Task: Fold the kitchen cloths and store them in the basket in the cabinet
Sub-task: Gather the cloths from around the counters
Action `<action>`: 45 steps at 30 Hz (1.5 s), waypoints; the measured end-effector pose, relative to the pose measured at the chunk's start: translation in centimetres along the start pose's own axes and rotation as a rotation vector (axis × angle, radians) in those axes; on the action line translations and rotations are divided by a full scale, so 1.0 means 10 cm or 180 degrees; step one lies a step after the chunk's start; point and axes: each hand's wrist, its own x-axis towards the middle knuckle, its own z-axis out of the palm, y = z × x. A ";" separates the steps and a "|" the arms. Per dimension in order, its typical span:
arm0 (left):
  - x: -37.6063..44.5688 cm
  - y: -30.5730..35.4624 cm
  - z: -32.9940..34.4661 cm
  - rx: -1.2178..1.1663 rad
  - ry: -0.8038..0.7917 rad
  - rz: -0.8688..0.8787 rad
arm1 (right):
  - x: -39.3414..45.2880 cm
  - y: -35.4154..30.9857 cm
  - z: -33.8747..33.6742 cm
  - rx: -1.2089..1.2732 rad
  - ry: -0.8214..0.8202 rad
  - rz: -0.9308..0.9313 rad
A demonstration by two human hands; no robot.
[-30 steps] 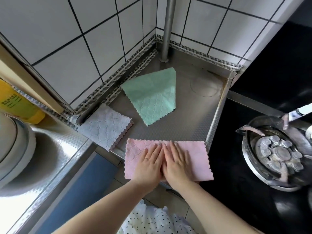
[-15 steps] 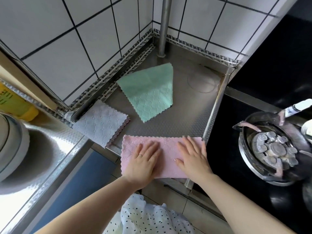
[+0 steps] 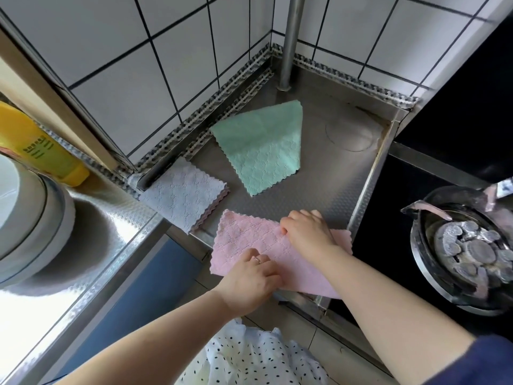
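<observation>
While a pink kitchen cloth (image 3: 249,240) lies folded to a long strip at the near edge of a stainless-steel counter (image 3: 327,187), low in the centre of the frame, a person works it with both bare hands. The left hand (image 3: 249,276), a ring on one finger, presses on the cloth's near left part with its fingers curled against the fabric; whether it pinches the cloth or only pins it cannot be told. The right hand (image 3: 308,232) rests on the cloth's far right part, fingers bent at the upper edge, and its hold is equally unclear. The strip's right end overhangs the counter's raised rim toward a black stove top (image 3: 388,218).

Just beyond, in the middle of the frame, a mint-green cloth (image 3: 263,148) lies flat, apart from the pink one. To its left, a small folded stack topped by a pale lavender cloth (image 3: 183,193) sits at the counter's left edge, near but not touching the pink cloth's upper left corner. A metal pipe (image 3: 290,43) rises in the tiled corner at upper centre.

At the right edge, a gas burner (image 3: 472,251) sits in the stove. At the left edge, a yellow bottle (image 3: 36,145) stands behind a white, round-bodied appliance (image 3: 30,223). White fabric with dark dots (image 3: 249,357) shows at the bottom centre.
</observation>
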 end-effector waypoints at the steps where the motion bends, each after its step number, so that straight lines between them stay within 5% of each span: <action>1: 0.01 -0.01 -0.02 0.0040 -0.0029 0.0045 | -0.01 0.02 -0.01 -0.0099 0.0000 0.0002; 16: 0.28 -0.65 -0.31 0.0722 -0.0275 0.0009 | -0.56 0.15 -0.06 0.0145 -0.0771 0.0734; 21: 0.05 -0.66 -0.19 0.0641 -0.0112 0.0434 | -0.95 0.21 0.08 0.0408 0.0183 -0.0003; 26: -0.26 -0.60 0.06 0.0549 -0.1029 0.0619 | -1.30 0.33 0.25 0.0257 -0.0883 -0.0781; 31: -0.33 -0.42 0.16 0.0672 -0.0558 0.0321 | -1.40 0.21 0.30 0.0164 -0.0965 -0.0802; 38: -0.34 -0.39 0.21 0.0579 -0.0370 0.0165 | -1.47 -0.05 0.45 -0.0258 -0.0251 -0.0366; 43: -0.35 -0.46 0.20 0.0208 -0.0637 0.0083 | -1.46 -0.01 0.50 0.0571 -0.0183 -0.0271; 45: -0.33 -0.45 0.15 -0.0242 -0.0369 0.0068 | -1.41 0.03 0.43 0.1083 0.0135 -0.0190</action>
